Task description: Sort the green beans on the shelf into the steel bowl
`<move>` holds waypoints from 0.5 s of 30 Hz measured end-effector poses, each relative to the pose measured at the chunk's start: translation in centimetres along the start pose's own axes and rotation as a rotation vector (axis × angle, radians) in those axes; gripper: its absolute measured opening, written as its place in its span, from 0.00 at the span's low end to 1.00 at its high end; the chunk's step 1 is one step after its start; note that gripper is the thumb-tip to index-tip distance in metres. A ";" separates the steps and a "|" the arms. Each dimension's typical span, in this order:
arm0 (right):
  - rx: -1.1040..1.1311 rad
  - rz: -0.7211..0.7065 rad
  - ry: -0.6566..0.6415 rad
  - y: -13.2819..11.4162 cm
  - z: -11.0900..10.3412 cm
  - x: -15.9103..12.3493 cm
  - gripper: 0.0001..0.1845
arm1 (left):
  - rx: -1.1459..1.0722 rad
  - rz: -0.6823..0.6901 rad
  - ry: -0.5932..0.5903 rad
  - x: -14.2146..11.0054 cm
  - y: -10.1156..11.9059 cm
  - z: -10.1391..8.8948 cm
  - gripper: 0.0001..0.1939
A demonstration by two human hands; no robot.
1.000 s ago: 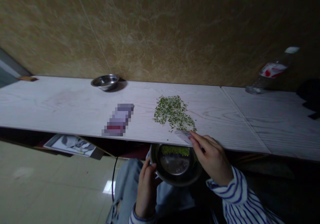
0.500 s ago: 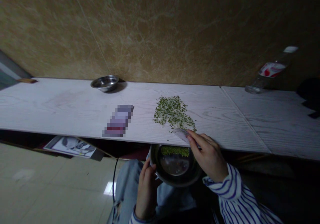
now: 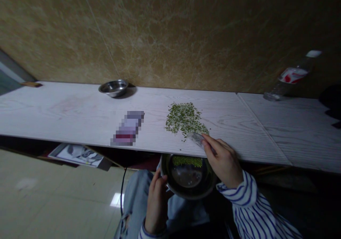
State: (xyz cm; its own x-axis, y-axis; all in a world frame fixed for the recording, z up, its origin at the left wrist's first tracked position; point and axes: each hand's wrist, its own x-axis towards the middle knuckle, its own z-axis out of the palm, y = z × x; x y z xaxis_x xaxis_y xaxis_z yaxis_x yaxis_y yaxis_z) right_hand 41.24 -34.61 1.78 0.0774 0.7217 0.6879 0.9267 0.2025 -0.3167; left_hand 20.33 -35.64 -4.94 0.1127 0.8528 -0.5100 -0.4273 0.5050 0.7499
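Note:
Small green mung beans (image 3: 183, 116) lie scattered over the white wood-grain table (image 3: 229, 121). At their near right edge, my right hand (image 3: 222, 157) pinches a thin, translucent flat piece (image 3: 196, 138), its far edge low over the tabletop by the beans. Below the table's front edge, at my lap, a metal basin (image 3: 186, 192) holds more green beans (image 3: 188, 161) along its far side. My left hand (image 3: 157, 200) grips the basin's left rim, thumb on top. The basin's far rim is partly hidden under the table edge.
A small steel bowl (image 3: 114, 88) stands near the wall, left of the beans. A pixelated flat object (image 3: 129, 128) lies closer to me. To the far right stands a plastic bottle (image 3: 291, 76). An open drawer or box (image 3: 76, 155) sits under the table's left part.
My right hand has moved slightly away from me, bringing the translucent piece nearer the scattered beans at a changed tilt. My left hand and the basin stay in place.

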 end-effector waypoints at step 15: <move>-0.038 0.059 0.004 0.4 -0.2 -0.2 0.15 | -0.016 0.003 -0.035 0.1 0.1 -0.1 0.32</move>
